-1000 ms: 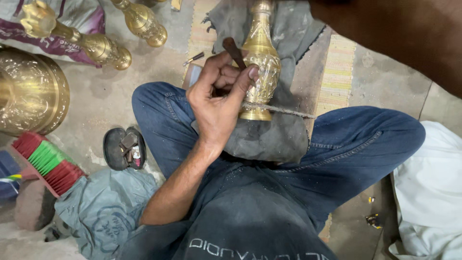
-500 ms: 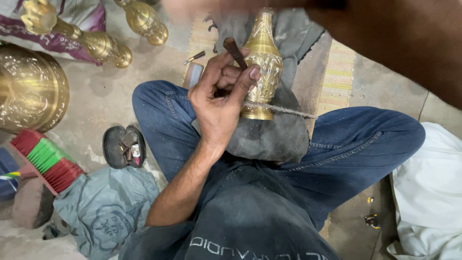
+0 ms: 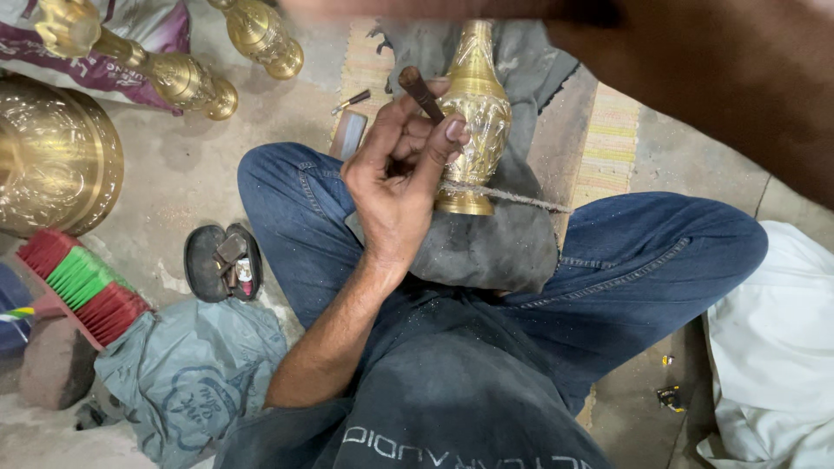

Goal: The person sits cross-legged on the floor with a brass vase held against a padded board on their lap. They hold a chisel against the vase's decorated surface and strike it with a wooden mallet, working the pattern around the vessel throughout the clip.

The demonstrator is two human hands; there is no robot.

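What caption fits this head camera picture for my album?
Left hand presses a dark chisel against an engraved brass vase resting on a grey cushion.

right hand [image 3: 452, 9] blurred, cut off

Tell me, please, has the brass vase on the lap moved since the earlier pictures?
No. The vase lies as before on the grey pad, the cord across its foot, with the left hand holding the punch against it.

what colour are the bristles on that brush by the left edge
Red with a green band across the middle, on the brush, seen in the head view.
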